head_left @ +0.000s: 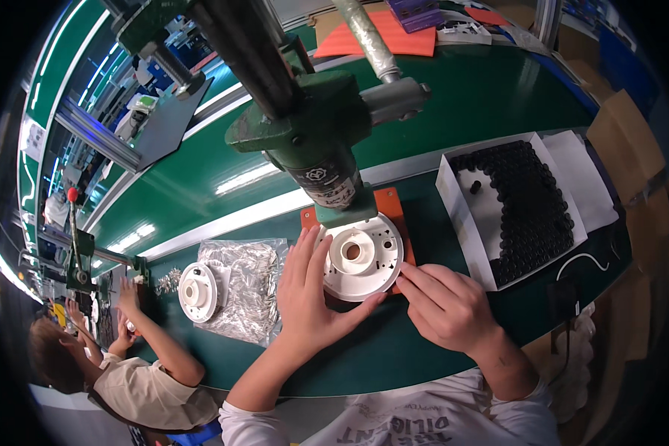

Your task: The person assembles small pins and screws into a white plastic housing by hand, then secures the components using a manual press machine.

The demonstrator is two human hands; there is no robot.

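Note:
A white round plastic part point(383, 276) with a raised ring in its middle lies on the orange base point(391, 202) under the green press head point(346, 208). Along its left rim my left hand point(305, 297) is spread, the fingers stretched forward and the thumb at the near edge. At the right rim my right hand point(450, 308) has its thumb and fingers pinched together on the edge. Whether a small piece is also between those fingertips is hidden. A second white round part point(195, 295) lies to the left, partly on a clear bag point(249, 293) of small silvery pieces.
To the right stands a white box point(468, 238) with rows of black cylindrical pieces point(531, 208). A white cable point(583, 256) lies near it. Loose small pieces point(168, 281) lie at the left. Farther left, a co-worker point(149, 372) works at another press point(82, 260).

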